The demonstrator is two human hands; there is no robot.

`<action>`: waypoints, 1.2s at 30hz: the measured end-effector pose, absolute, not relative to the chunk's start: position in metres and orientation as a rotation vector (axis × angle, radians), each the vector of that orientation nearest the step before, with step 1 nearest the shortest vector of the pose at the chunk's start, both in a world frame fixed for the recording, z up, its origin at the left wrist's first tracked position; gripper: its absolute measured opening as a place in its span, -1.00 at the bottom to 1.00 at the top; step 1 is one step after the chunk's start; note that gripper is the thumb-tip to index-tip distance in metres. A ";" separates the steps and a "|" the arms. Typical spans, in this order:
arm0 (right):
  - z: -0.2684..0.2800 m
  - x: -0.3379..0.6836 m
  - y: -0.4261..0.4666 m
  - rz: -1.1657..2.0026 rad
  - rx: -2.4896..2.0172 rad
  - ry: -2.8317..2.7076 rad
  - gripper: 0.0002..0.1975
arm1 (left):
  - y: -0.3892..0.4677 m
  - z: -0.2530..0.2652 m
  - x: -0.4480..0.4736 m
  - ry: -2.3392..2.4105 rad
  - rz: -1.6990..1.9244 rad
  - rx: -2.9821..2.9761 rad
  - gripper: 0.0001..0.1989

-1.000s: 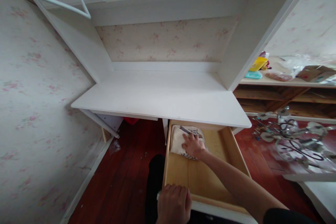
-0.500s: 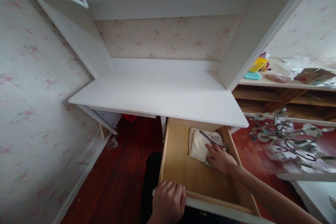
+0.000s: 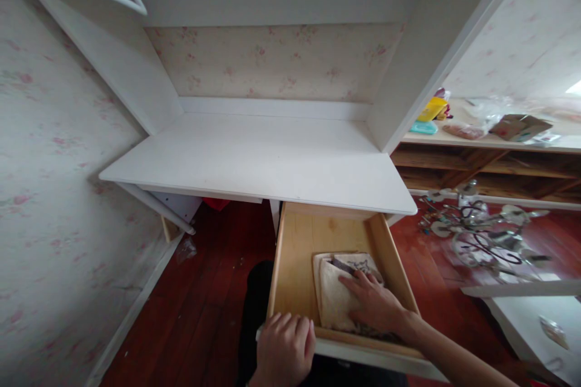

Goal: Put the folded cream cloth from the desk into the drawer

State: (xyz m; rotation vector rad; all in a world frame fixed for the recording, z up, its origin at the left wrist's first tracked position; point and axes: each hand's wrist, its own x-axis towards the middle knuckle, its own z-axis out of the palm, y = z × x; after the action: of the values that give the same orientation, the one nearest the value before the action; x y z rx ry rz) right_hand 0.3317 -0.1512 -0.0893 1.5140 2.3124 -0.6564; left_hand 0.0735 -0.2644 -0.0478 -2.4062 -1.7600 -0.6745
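A wooden drawer (image 3: 290, 266) stands pulled out from under a white desk (image 3: 254, 163). A folded cream cloth (image 3: 331, 299) with a dark pattern at its top lies in the drawer's front right part. My right hand (image 3: 374, 305) rests flat on the cloth, fingers spread. My left hand (image 3: 284, 351) is curled over the drawer's white front edge at its left end.
Dark red wooden floor (image 3: 204, 302) lies left of the drawer, and floral wallpaper covers the left wall. A metal chandelier (image 3: 481, 236) lies on the floor at right. Behind it a wooden shelf (image 3: 490, 157) carries a yellow packet, bags and a cardboard box.
My right hand has slid the cloth from the drawer's back left, across to the right, then toward the front. My left hand kept its hold on the drawer front.
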 end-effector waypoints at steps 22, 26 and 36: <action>-0.095 0.174 -0.061 -0.430 1.598 2.365 -0.18 | -0.260 -0.055 0.072 -1.670 -0.768 -2.333 -0.83; -0.105 0.188 -0.057 -0.481 1.545 2.361 -0.25 | -0.259 -0.054 0.072 -1.660 -0.790 -2.317 -0.83; -0.104 0.303 -0.033 -0.492 1.651 2.247 -0.27 | -0.261 -0.055 0.072 -1.666 -0.807 -2.347 -0.85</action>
State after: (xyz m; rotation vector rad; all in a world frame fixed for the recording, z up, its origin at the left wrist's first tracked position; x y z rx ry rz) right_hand 0.3025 -0.0328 -0.1036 1.6515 2.2466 -0.4924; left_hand 0.0725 -0.2605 -0.0554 -2.3466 -1.6663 -0.8067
